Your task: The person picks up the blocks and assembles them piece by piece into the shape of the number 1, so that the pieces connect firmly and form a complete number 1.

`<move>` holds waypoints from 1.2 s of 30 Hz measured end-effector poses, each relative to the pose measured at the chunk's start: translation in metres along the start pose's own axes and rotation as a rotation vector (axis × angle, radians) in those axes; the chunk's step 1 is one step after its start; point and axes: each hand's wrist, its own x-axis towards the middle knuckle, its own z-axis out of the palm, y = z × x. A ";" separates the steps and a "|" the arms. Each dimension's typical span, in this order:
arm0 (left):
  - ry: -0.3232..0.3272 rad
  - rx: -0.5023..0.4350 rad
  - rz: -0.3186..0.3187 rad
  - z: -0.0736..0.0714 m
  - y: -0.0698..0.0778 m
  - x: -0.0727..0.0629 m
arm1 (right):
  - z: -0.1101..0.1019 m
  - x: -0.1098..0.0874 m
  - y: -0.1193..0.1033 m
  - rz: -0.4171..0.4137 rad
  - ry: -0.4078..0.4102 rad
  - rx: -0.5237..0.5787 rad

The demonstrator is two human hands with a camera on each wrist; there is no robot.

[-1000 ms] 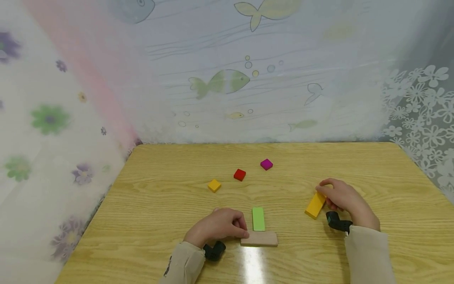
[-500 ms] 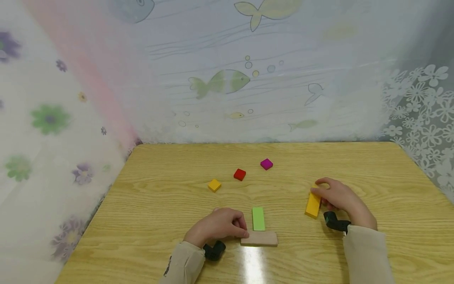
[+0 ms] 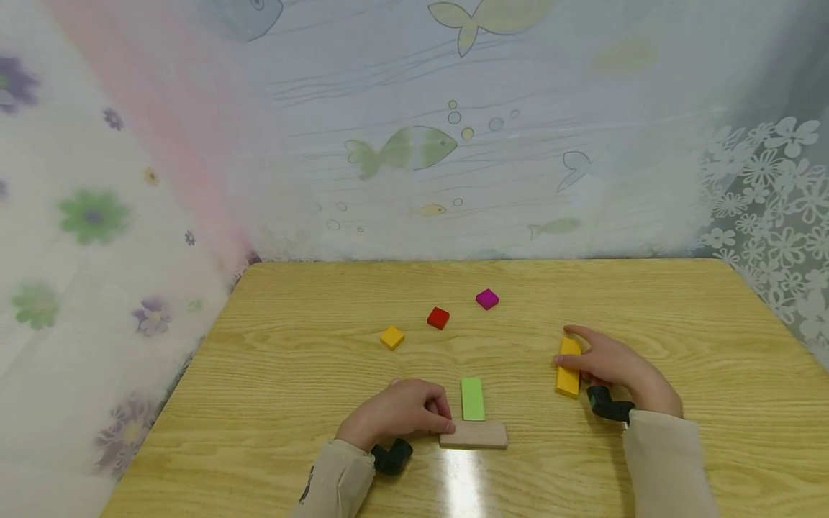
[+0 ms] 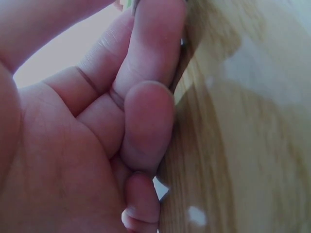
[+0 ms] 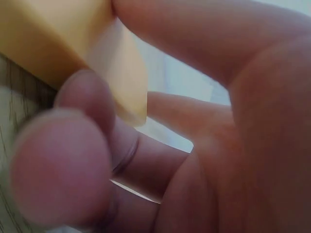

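Observation:
A plain wooden block point(image 3: 481, 434) lies crosswise on the table near the front. My left hand point(image 3: 401, 411) pinches its left end between thumb and curled fingers; the left wrist view shows mainly the palm and bent fingers point(image 4: 148, 121) close to the wood surface. A light green block point(image 3: 473, 399) stretches away from the wooden one's far side. Farther right, my right hand point(image 3: 618, 367) grips an orange-yellow block point(image 3: 568, 381), thumb across its top and index finger reaching past its far end. Up close, the right wrist view has curled fingertips point(image 5: 63, 165) against this block's side.
Three small flat square tiles lie farther back: a yellow one point(image 3: 391, 338), a red one point(image 3: 438, 318) and a magenta one point(image 3: 487, 299). The wood-grain table point(image 3: 291, 309) ends at patterned curtains point(image 3: 518, 194) behind and on the left.
My right hand has shifted slightly left, turning the orange-yellow block from slanted to nearly straight away from me. The thumb now lies across its top. My left hand and the other blocks have stayed put.

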 end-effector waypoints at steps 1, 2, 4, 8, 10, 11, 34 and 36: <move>0.000 0.000 -0.002 0.000 0.000 0.000 | 0.001 0.000 -0.001 -0.001 -0.003 -0.006; 0.000 -0.001 -0.004 0.000 0.000 0.000 | 0.001 0.000 -0.001 0.002 -0.007 -0.007; 0.000 -0.012 -0.006 0.001 -0.001 0.000 | 0.003 0.001 -0.003 -0.002 -0.002 -0.017; 0.002 -0.041 -0.010 0.001 -0.001 0.000 | 0.004 0.002 -0.007 -0.006 0.021 -0.045; 0.001 -0.053 -0.011 0.000 -0.001 0.001 | 0.005 0.002 -0.010 -0.006 0.043 -0.065; 0.001 -0.053 -0.011 0.000 -0.001 0.001 | 0.006 0.002 -0.011 -0.005 0.051 -0.069; 0.004 0.000 0.008 0.001 -0.002 0.002 | 0.013 0.012 -0.017 -0.033 0.059 -0.043; 0.001 -0.005 0.008 0.001 -0.001 0.002 | 0.014 0.012 -0.018 -0.058 0.069 -0.060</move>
